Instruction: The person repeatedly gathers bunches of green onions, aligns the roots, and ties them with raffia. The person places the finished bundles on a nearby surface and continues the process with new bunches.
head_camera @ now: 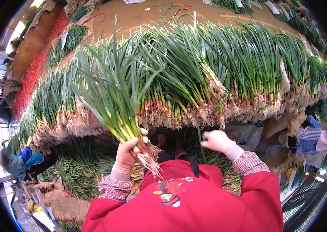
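My left hand [130, 149], in a thin pale glove, grips a bunch of green-leaved stalks [128, 127] near their reddish bases. Its leaves point up and away from me, and its pale roots hang over my fingers towards my red apron [192, 200]. Gloved too, my right hand [217, 141] is to the right with bent fingers, near a long thin leaf [199, 139]; whether it touches that leaf I cannot tell. Beyond both hands lies a long row of like stalks [238, 63], roots towards me, with some looser ones [214, 81] on top.
The stalks rest on a brown surface [140, 13]. Loose leaves [76, 174] are heaped below on the left. One person in blue [21, 162] is at the far left; another in checked clothing [311, 139] is at the right. Root bundles [64, 206] lie at lower left.
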Motion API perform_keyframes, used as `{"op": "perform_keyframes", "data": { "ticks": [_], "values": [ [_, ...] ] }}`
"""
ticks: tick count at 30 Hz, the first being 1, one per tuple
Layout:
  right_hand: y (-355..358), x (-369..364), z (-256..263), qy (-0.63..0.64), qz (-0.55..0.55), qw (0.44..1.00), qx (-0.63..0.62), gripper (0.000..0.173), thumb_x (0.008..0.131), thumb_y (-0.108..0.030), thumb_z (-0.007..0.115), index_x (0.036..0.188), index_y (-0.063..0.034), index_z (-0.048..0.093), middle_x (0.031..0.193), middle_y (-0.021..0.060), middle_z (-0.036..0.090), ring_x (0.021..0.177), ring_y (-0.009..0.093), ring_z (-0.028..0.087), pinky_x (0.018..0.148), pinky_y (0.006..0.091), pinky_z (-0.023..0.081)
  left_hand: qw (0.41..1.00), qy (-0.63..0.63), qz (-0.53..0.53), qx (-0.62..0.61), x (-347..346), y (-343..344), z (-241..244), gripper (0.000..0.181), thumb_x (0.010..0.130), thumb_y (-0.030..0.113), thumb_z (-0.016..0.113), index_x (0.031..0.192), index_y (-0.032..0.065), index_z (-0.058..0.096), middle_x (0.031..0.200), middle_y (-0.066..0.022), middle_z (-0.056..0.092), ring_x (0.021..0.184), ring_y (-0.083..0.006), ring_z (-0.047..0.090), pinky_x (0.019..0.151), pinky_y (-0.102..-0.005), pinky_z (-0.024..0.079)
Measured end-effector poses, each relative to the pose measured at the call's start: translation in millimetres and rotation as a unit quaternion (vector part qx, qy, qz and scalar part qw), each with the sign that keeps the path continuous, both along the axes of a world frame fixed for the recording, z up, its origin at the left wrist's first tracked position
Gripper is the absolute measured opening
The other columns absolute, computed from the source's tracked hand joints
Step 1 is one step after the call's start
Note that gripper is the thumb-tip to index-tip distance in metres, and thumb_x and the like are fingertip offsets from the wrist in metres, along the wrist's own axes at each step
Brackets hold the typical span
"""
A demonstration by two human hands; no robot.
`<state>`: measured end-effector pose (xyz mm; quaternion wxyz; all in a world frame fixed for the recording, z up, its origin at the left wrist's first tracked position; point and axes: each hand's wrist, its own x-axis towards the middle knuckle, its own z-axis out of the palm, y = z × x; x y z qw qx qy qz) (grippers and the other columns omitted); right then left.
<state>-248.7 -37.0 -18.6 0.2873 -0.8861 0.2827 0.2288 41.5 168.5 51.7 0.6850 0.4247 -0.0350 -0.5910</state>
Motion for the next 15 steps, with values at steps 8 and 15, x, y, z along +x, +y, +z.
{"op": "perform_keyframes", "data": {
  "ticks": [8, 15],
  "values": [
    [-56.9, 75.6, -4.9, -0.182, -0.303, 0.935, 0.026, 0.030, 0.086, -0.034, 0.061, 0.084, -0.0047, 0.067, 0.074, 0.0111, 0.068, 0.066, 0.024, 0.067, 0.063, 0.0402, 0.052, 0.964, 0.253, -0.034, -0.075, -24.9, -36.0, -40.0, 0.042, 0.083, 0.008, 0.055, 0.122, -0.0071, 0.050, 0.133, -0.0272, 0.051, 0.104, -0.0316, 0.062, 0.091, -0.0461, 0.052],
    [33.2, 64.4, 30.7, -0.161, -0.254, 0.852, 0.427, 0.024, 0.095, -0.026, 0.051, 0.098, -0.0050, 0.060, 0.066, 0.0102, 0.062, 0.057, 0.029, 0.061, 0.058, 0.0396, 0.051, 0.961, 0.268, -0.046, -0.059, -53.5, -62.3, -68.1, 0.043, 0.084, 0.012, 0.053, 0.121, -0.0092, 0.051, 0.128, -0.0242, 0.055, 0.120, -0.0385, 0.053, 0.105, -0.0501, 0.041]
  ]
}}
